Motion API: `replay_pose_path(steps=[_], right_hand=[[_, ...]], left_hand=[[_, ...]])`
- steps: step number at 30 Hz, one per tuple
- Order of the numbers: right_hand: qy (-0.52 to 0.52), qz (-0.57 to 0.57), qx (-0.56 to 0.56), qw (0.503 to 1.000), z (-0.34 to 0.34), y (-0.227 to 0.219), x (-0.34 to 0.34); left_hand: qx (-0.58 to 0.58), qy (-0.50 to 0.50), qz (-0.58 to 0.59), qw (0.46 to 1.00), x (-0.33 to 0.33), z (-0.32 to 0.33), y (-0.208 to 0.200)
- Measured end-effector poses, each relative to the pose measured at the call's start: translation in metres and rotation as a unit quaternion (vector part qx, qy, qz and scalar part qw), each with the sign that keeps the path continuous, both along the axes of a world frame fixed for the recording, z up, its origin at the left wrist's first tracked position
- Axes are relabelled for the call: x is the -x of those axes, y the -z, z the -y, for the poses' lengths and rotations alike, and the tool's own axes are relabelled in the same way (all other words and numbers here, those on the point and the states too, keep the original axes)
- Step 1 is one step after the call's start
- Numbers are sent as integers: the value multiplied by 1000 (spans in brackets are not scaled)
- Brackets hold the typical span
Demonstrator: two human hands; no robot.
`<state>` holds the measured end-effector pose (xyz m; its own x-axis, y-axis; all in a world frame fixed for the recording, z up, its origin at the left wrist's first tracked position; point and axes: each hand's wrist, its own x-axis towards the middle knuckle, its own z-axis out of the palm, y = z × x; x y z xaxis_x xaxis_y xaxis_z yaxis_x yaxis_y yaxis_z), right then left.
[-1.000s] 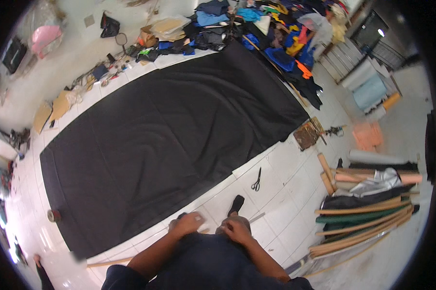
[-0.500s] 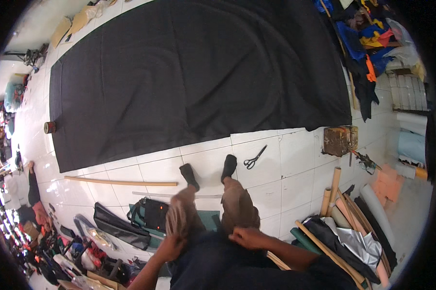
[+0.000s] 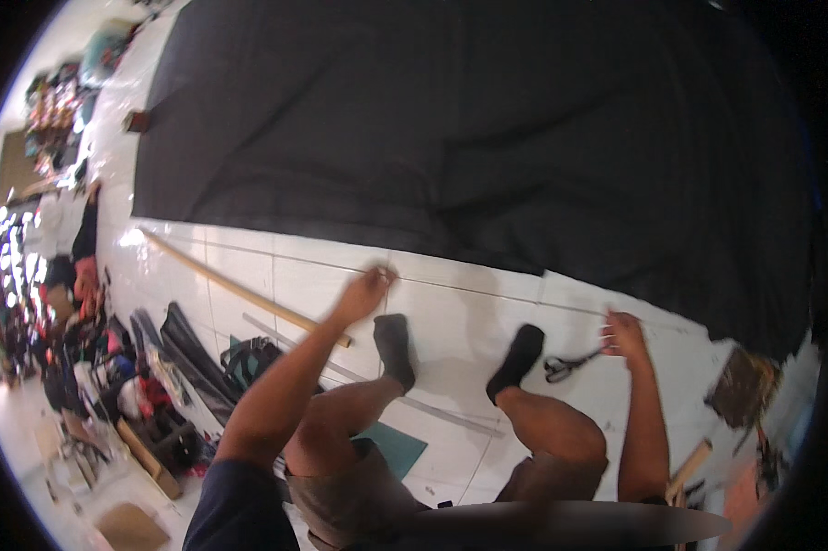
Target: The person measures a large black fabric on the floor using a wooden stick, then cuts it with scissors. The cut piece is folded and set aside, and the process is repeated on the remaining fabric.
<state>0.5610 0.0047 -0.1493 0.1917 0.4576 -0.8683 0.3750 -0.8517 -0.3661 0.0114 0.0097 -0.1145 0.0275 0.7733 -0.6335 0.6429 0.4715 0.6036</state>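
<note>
the right hand [image 3: 623,334] hovers just beyond the scissors [image 3: 568,365] on the white tile floor [image 3: 451,303], fingers loosely curled, gripping nothing. the left hand [image 3: 363,294], pinched shut, reaches past the wooden stick [image 3: 240,290]. beyond the scissors spreads the black cloth [image 3: 469,129].

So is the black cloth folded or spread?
Spread: the black cloth lies flat over the white floor, edges out, only slight ripples.

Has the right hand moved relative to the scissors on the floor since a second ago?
Yes. The right hand was back near the person's body, well short of the scissors; now it has reached out beside them, toward the black cloth.
</note>
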Motion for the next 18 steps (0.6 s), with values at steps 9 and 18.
replay_pose_path(steps=[9,18], right_hand=[[462,-120,-174,861,-20,227,-36],[462,-269,-483,693,-185,125,-108]], left_hand=[[-8,-559,-56,827,75,-57,227],[-52,-681,26,730,78,-58,233]])
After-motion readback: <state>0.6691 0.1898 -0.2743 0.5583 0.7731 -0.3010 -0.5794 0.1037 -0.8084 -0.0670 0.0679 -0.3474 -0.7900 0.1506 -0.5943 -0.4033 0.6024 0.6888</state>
